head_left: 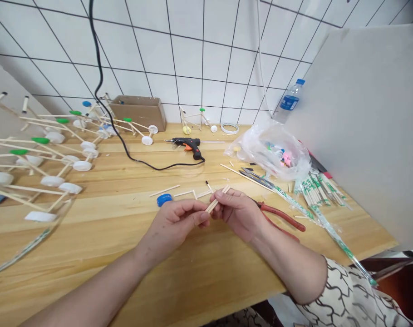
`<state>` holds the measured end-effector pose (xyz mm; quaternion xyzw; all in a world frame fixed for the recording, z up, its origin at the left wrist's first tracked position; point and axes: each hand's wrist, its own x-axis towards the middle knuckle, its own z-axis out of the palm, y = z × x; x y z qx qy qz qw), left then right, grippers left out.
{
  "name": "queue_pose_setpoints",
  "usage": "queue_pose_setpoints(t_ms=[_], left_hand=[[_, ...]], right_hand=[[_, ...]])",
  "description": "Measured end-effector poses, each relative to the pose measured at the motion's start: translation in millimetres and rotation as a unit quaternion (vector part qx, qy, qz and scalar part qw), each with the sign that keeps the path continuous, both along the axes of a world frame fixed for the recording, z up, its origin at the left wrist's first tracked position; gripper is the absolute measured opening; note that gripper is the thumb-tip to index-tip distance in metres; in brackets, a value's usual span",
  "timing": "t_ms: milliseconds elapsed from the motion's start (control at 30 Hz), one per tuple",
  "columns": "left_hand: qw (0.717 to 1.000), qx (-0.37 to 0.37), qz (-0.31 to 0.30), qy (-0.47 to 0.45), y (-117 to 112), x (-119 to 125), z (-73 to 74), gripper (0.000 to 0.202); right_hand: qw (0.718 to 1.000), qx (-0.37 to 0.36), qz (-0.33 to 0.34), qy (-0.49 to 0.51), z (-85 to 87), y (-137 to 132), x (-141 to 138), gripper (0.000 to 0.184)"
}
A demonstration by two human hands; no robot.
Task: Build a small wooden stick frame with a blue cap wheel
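Two short wooden sticks [213, 205], laid side by side, are pinched between my hands over the front middle of the table. My left hand [181, 218] grips their lower end between thumb and fingers. Near their upper end my right hand [238, 211] has its thumb pressed on them. Just beyond my left fingers lies a blue bottle cap [164, 200]. Thin cut sticks [184, 194] and a short black-tipped stick [208, 185] lie behind the hands. Red-handled pliers [283, 215] rest beside my right wrist, partly hidden by it.
Stick-and-cap bicycle models [53, 159] crowd the left side. A black glue gun [188, 144] with its cord lies mid-table. A cardboard box [140, 111] stands against the tiled wall. A plastic bag [271, 145], wrapped stick bundles [320, 188] and a water bottle [290, 101] are at right.
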<state>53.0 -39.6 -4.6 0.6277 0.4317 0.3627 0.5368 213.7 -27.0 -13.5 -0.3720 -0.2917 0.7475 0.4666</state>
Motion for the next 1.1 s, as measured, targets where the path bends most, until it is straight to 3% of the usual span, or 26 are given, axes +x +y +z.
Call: queue_pose_setpoints(t_ms=[233, 367, 633, 867, 1100], left_hand=[[0.999, 0.006, 0.007, 0.037, 0, -1, -3.5, 0.017], [0.998, 0.021, -0.006, 0.064, 2, -4, -7.6, 0.018], [0.998, 0.017, -0.017, 0.063, 1, -1, 6.7, 0.018], [0.999, 0.002, -0.014, 0.036, -1, 1, 5.8, 0.017], [0.999, -0.027, -0.016, 0.015, -1, 0, 11.4, 0.015]], right_hand=[[0.998, -0.054, -0.022, 0.039, -2.4, -5, -3, 0.016], [0.997, -0.048, -0.045, 0.029, -2.9, -8, -4, 0.018], [0.996, -0.073, -0.051, 0.013, 4.3, -12, -7, 0.023], [0.993, -0.094, -0.065, 0.012, 9.2, -14, -8, 0.025], [0.998, -0.043, -0.05, -0.012, 8.1, -14, -8, 0.02]])
